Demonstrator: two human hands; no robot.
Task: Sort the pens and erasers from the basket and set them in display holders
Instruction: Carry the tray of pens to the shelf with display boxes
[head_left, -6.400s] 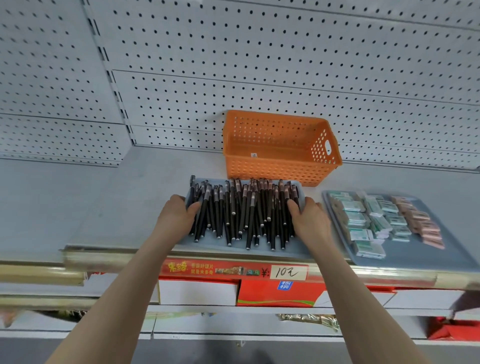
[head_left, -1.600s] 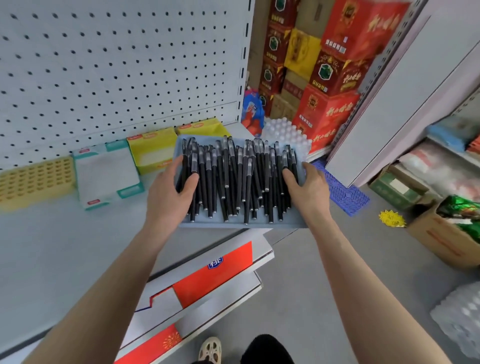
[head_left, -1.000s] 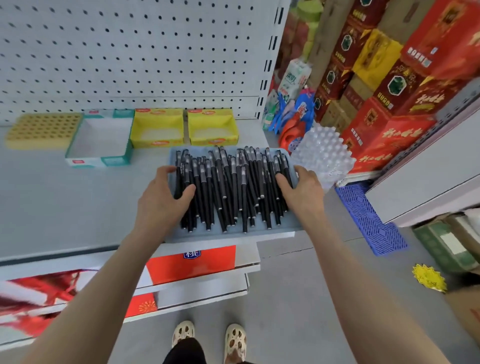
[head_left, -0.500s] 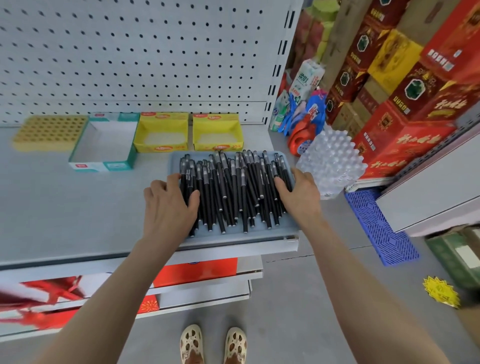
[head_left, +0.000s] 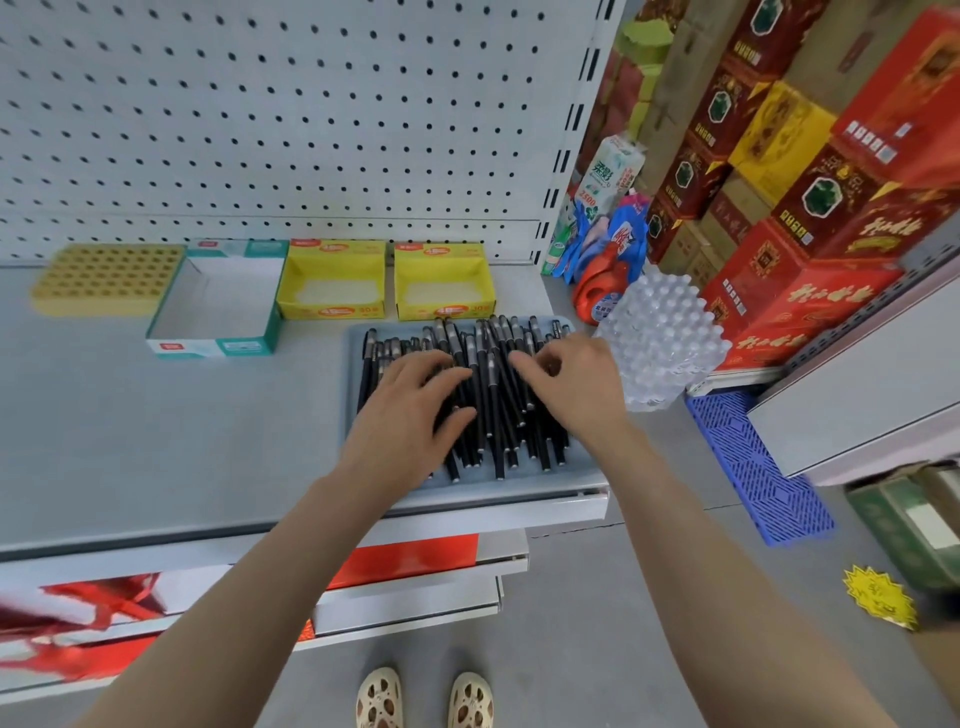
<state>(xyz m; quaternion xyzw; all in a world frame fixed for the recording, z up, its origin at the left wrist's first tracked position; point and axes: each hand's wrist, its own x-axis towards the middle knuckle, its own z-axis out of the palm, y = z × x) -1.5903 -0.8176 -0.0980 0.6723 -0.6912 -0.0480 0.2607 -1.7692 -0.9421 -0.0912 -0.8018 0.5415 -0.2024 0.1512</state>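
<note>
Pens (head_left: 497, 415) on tray (head_left: 509, 486), tray on shelf (head_left: 182, 415) — holder boxes (head_left: 332, 283) behind it

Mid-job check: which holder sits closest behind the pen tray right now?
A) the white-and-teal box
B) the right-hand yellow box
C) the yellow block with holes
B: the grey tray of black pens lies at the shelf's right end, with its far edge just in front of the right-hand yellow box. The white-and-teal box and the yellow block with holes stand farther left.
</note>
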